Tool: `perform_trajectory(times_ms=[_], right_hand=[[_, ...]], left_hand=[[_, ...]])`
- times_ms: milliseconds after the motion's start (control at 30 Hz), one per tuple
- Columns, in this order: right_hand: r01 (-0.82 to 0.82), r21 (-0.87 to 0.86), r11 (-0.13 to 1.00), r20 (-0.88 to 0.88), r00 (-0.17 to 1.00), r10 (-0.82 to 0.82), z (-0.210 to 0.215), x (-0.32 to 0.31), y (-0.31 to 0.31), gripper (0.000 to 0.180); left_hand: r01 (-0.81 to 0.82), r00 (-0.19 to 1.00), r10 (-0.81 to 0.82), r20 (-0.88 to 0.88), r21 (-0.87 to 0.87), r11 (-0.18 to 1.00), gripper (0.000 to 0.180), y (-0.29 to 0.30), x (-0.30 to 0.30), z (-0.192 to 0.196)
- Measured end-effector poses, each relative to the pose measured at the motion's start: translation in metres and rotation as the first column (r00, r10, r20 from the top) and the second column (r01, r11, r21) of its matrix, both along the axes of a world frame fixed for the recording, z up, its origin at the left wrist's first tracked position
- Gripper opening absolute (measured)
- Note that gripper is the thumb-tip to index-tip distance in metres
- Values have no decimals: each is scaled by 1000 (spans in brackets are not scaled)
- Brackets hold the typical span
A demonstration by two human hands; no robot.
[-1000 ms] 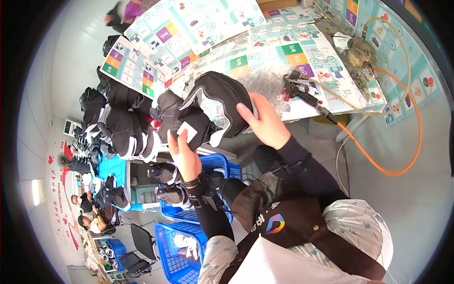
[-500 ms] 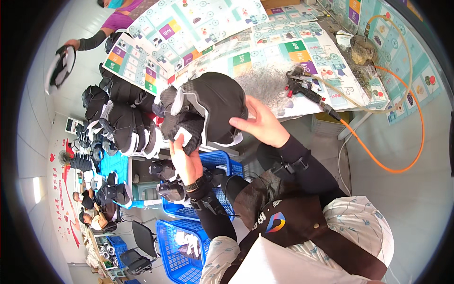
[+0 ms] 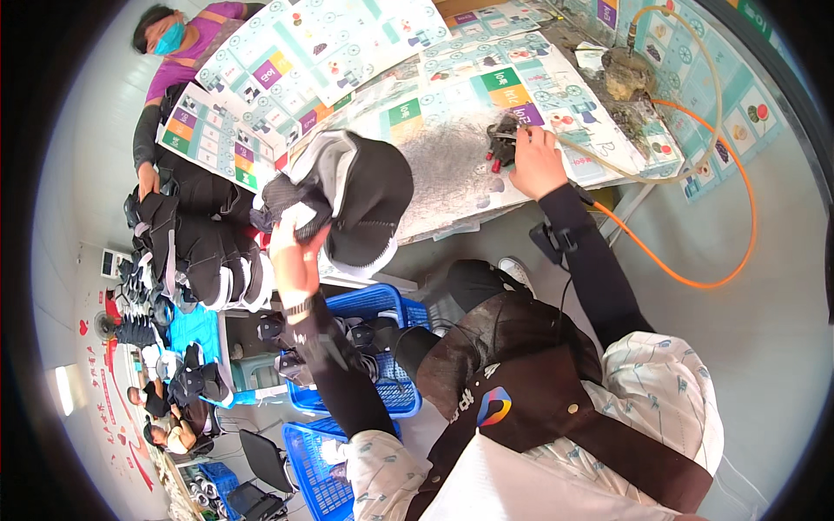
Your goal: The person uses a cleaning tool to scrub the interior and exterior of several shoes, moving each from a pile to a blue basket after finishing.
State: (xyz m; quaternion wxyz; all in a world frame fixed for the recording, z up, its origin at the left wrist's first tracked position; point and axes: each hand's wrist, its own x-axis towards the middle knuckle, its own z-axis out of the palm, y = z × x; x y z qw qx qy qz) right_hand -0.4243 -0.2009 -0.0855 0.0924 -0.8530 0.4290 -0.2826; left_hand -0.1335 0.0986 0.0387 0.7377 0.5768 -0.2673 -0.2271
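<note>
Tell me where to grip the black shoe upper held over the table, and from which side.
Grip the black shoe upper at its open collar end, coming from the person's left, where the left hand already pinches the pale lining. The rounded black end bulges smooth and offers little to pinch. The right hand is busy at the small tool on the table.

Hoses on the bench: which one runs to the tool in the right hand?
The pale translucent hose, looping back to the tool at the right hand. The orange hose instead drops off the table edge.
</note>
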Motion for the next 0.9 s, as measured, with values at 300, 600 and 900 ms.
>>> perform_trajectory(times_ms=[300,600,900], right_hand=[[53,113,992,-216,976,-27,5,24,-61,32],[-709,612,350,771,634,-63,30,-18,47,50],[-762,478,436,851,525,-17,30,-16,94,20]], left_hand=[[77,997,-69,-39,271,960,42,-138,28,-45],[-41,993,-10,117,424,905,43,-136,23,-37],[-107,968,-40,247,551,828,43,-141,31,-35]])
